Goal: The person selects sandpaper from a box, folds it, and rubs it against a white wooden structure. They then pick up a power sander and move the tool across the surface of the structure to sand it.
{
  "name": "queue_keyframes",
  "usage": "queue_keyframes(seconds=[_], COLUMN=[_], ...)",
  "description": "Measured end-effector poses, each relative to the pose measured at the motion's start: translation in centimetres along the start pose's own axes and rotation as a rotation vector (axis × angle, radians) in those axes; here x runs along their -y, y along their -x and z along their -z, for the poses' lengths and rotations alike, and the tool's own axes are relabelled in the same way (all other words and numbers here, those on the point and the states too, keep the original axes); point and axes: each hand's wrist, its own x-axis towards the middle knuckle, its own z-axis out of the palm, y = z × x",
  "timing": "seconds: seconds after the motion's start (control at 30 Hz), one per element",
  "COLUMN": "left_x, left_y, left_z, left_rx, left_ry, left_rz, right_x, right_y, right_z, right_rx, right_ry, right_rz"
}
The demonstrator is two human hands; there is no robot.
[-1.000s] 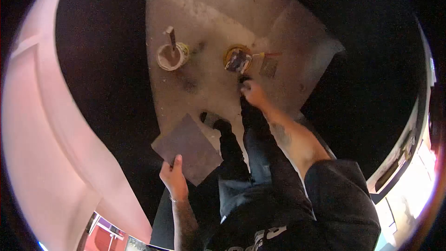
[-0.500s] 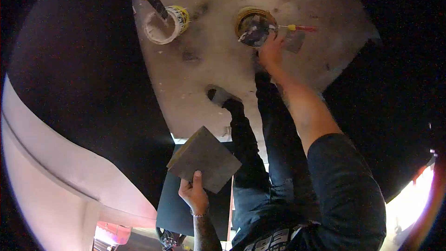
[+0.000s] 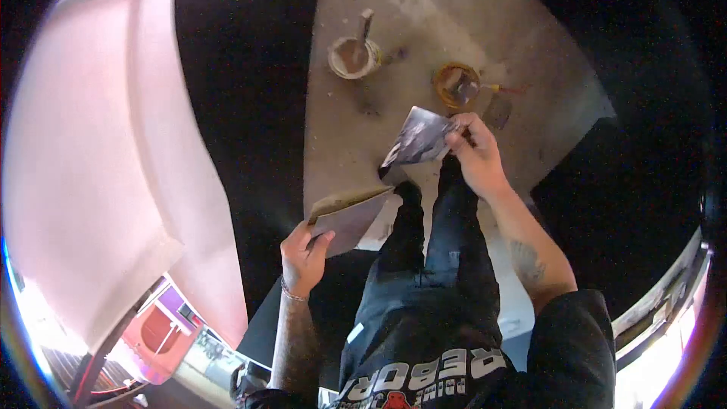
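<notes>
My left hand [image 3: 307,257] grips a square grey board [image 3: 352,223] with a yellowish edge, thumb on its face and fingers behind. In my right hand [image 3: 478,153] is a thin, shiny grey rectangular sheet [image 3: 420,138], pinched at its right end between thumb and fingers. The sheet is raised in front of my legs, above and to the right of the board, apart from it. Beyond my right hand stands a round tub [image 3: 437,82] with a yellowish rim and grey and whitish contents. A thin-shafted tool with a yellow and red handle [image 3: 509,89] lies at its right side.
A white bucket [image 3: 333,62] of brownish material stands farther left, with a flat handle [image 3: 366,23] sticking up. A dark flat piece [image 3: 497,111] lies near the tub. Dark surfaces flank the stained floor [image 3: 409,0]; a pale curved wall [image 3: 91,144] rises at left.
My right hand has come back from the tub towards me with the grey sheet. My left hand has raised and tilted the board. The view has shifted.
</notes>
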Motion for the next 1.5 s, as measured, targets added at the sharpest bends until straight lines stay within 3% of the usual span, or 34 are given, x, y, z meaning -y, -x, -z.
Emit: queue_keyframes(seconds=[0.1,0.17,0.27,0.33,0.37,0.43,0.53,0.6,0.63,0.7,0.73,0.83,0.87,0.93,1.07,1.13,1.2,1.33,1.43,1.5], left_x=[0.5,-3.0,-3.2,-2.2,-1.7,-1.6,-1.7,-1.3,-1.0,-0.4,-0.1,0.1,0.1,-0.2,0.4,0.8,1.1,2.0,3.1,5.3], left_y=[3.0,2.9,5.9,7.4,8.6,10.6,13.2,14.5,15.4,16.6,17.5,19.9,20.4,20.9,22.5,22.8,23.3,24.4,24.9,26.1], left_z=[4.4,5.3,8.2,10.1,10.8,12.5,14.7,15.7,16.3,17.1,17.7,20.4,21.2,22.0,23.0,22.7,22.6,22.2,22.3,23.1], left_rx=[-0.022,-0.066,-0.079,-0.122,-0.212,-0.23,-0.316,-0.377,-0.4,-0.44,-0.472,-0.256,-0.284,-0.35,-0.354,-0.491,-0.637,-0.696,-0.744,-0.974], left_ry=[-0.095,-0.111,-0.086,-0.177,-0.19,-0.152,-0.053,-0.005,-0.016,0.025,0.041,-0.055,-0.044,0.051,0.036,0.058,0.03,0.121,0.087,0.233], left_rz=[-0.142,-0.241,-0.33,-0.438,-0.495,-0.506,-0.623,-0.653,-0.682,-0.772,-0.772,-0.661,-0.652,-0.895,-0.802,-0.831,-0.882,-0.95,-0.94,-0.652], right_x=[3.2,7.6,9.7,11.4,12.7,13.0,13.3,12.3,13.3,14.6,14.7,15.2,16.0,16.6,17.0,17.9,19.2,19.1,19.2,19.1], right_y=[4.9,5.7,8.3,10.2,11.7,13.4,15.3,16.1,17.0,18.6,18.9,19.5,20.6,21.6,22.6,24.0,25.6,26.3,24.8,22.0], right_z=[-5.0,-5.2,-8.0,-10.2,-11.3,-13.1,-16.5,-17.9,-18.5,-19.5,-20.0,-21.8,-22.8,-24.0,-25.9,-27.3,-28.6,-28.1,-27.2,-24.6], right_rx=[0.086,0.131,0.229,0.355,0.411,0.509,0.625,0.58,0.61,0.539,0.559,0.599,0.6,0.622,0.68,0.677,0.649,0.615,0.634,0.47], right_ry=[-0.031,0.007,0.086,0.403,0.492,0.288,0.437,0.195,0.221,0.496,0.521,0.495,0.522,0.56,0.552,0.552,0.598,0.737,0.744,1.127], right_rz=[0.354,0.375,0.415,0.584,0.529,0.378,0.72,0.622,0.651,0.464,0.477,0.467,0.51,0.559,0.736,0.805,1.064,0.994,1.144,1.121])
